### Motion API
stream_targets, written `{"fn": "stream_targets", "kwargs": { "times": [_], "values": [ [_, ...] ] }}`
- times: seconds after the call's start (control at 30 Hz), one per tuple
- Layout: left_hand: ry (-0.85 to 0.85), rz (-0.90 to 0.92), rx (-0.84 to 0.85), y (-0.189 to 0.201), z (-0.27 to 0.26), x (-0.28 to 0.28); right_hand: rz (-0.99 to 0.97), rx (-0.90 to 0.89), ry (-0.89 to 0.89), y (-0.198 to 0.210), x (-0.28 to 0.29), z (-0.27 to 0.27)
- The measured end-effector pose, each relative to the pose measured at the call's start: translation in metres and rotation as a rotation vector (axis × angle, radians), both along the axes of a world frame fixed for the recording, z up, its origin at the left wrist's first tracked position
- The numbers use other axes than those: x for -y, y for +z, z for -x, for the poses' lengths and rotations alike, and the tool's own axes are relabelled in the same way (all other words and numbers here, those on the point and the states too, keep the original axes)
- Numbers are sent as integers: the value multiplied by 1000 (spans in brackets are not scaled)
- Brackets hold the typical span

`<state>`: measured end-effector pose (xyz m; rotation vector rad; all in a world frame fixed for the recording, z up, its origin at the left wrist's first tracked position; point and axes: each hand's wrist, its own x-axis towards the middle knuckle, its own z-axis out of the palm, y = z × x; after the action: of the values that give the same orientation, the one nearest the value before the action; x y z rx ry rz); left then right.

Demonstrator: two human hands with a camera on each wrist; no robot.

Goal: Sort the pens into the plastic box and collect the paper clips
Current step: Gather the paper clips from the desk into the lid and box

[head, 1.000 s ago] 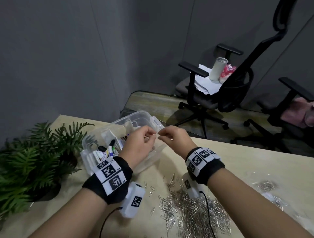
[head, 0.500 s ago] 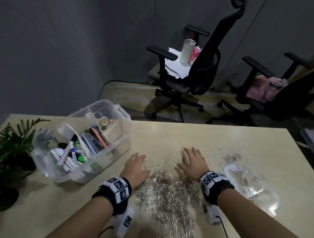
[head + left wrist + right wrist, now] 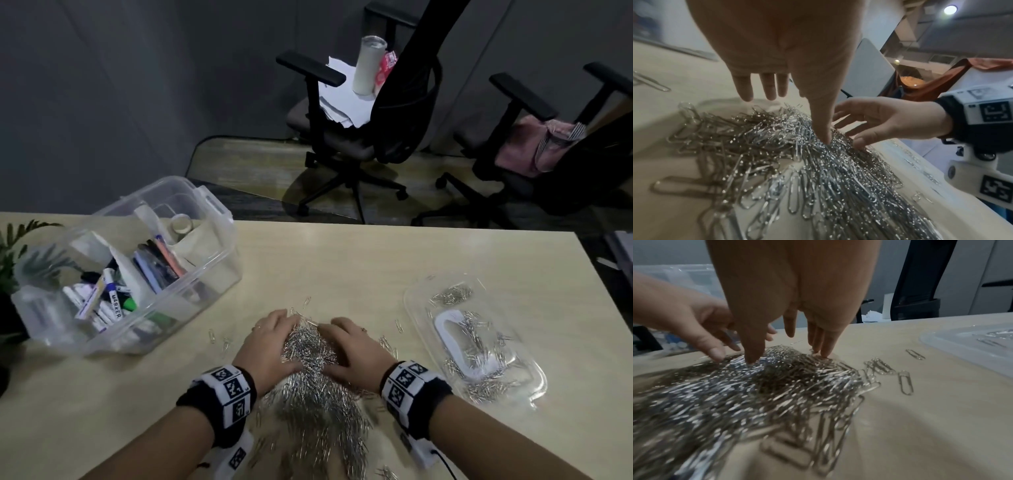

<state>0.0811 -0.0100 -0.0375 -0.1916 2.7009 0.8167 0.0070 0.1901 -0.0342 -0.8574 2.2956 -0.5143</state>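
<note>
A big heap of silver paper clips (image 3: 317,383) lies on the table in front of me. My left hand (image 3: 270,342) presses its left side and my right hand (image 3: 354,353) its right side, fingers fairly straight and cupped round the top. The left wrist view shows my left hand (image 3: 777,48) with its thumb tip on the heap (image 3: 818,162) and the right hand (image 3: 890,120) opposite. In the right wrist view my right hand's fingertips (image 3: 824,352) touch the clips (image 3: 756,386). The clear plastic box (image 3: 219,209) at the left holds markers and pens (image 3: 113,305).
A clear lid (image 3: 411,308) strewn with more clips lies flat at the right. Loose clips (image 3: 219,339) are scattered beside the heap. A potted plant (image 3: 13,260) stands at the far left. Two office chairs (image 3: 359,144) stand beyond the table's far edge.
A second ago both hands were up at the box, fingertips together. Then they came down spread apart beside the clips, and now they have drawn together, pushing the clips into a tighter heap.
</note>
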Motion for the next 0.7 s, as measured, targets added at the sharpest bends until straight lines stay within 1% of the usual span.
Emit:
{"fn": "stream_targets", "kwargs": {
  "times": [0.1, 0.23, 0.3, 0.4, 0.57, 0.7],
  "values": [
    [35, 75, 62, -4, 5, -4, -57, -61, -22, -2, 5, 12],
    [115, -32, 94, -7, 8, -5, -65, 23, -54, -3, 11, 17],
    [169, -82, 99, -5, 10, -4, -70, 36, -42, -2, 14, 19],
    [244, -136, 79, -3, 12, -1, -39, 23, -23, 0, 16, 24],
    [322, -186, 15, 9, 13, 5, 23, 38, -70, 17, 17, 27],
    [337, -193, -21, 26, 12, 9, 76, 32, -80, 34, 20, 29]
  ]
}}
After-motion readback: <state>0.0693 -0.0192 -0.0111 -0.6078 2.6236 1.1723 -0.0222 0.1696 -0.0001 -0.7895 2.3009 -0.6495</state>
